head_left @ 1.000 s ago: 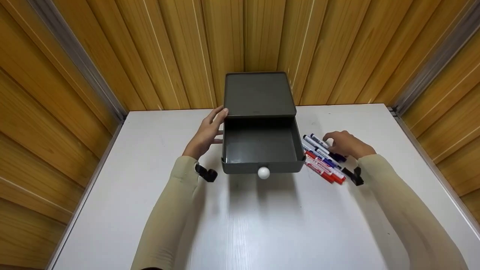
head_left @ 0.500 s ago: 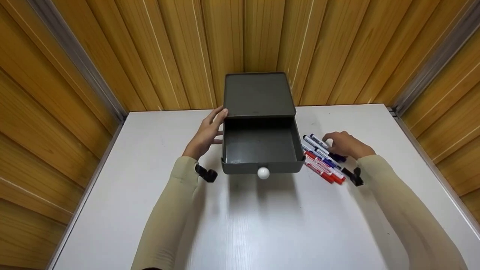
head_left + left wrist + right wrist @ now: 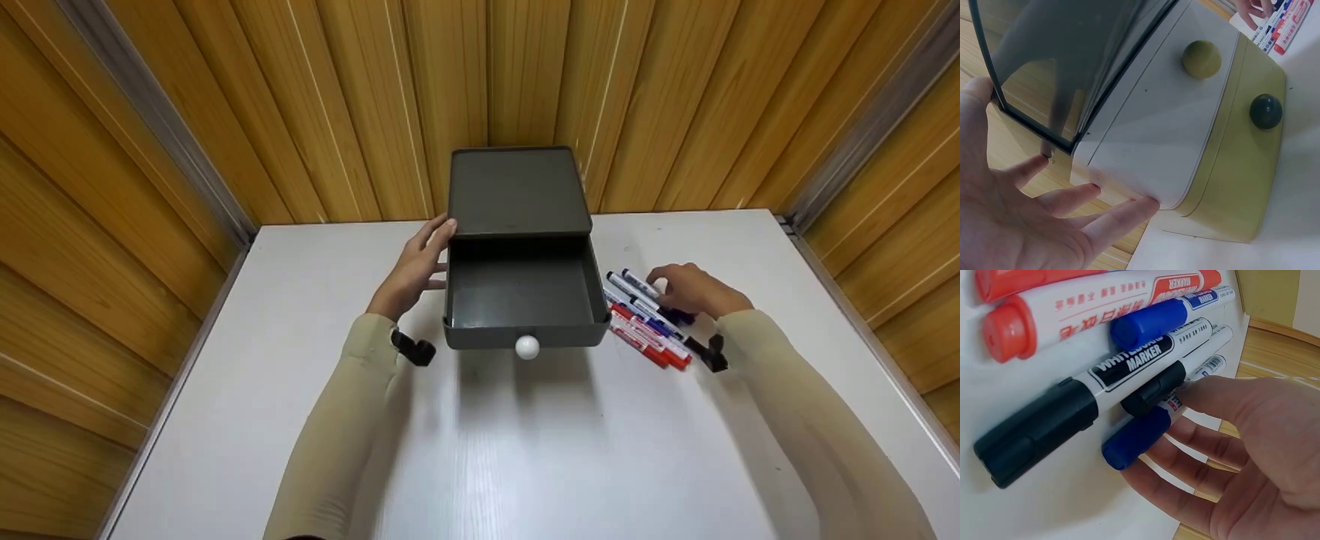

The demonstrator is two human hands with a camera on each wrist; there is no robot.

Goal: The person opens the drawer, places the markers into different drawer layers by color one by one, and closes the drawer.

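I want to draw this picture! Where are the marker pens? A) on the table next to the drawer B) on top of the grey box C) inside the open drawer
A: the marker pens lie on the white table beside the open drawer, under the right hand.

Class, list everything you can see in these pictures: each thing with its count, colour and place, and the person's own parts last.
Drawer unit: one, dark grey on top, at the table's far edge; lower drawers white and yellow-green in the left wrist view.
Top drawer: one, dark grey, pulled open, nothing seen inside.
Knob: one, white, on the top drawer's front.
Markers: at least six, red, blue and black caps, lying right of the drawer.
Table: one, white.
Wall: wooden panels, behind.
Left hand: rests against the unit's left side.
Right hand: fingers on a blue-capped marker.
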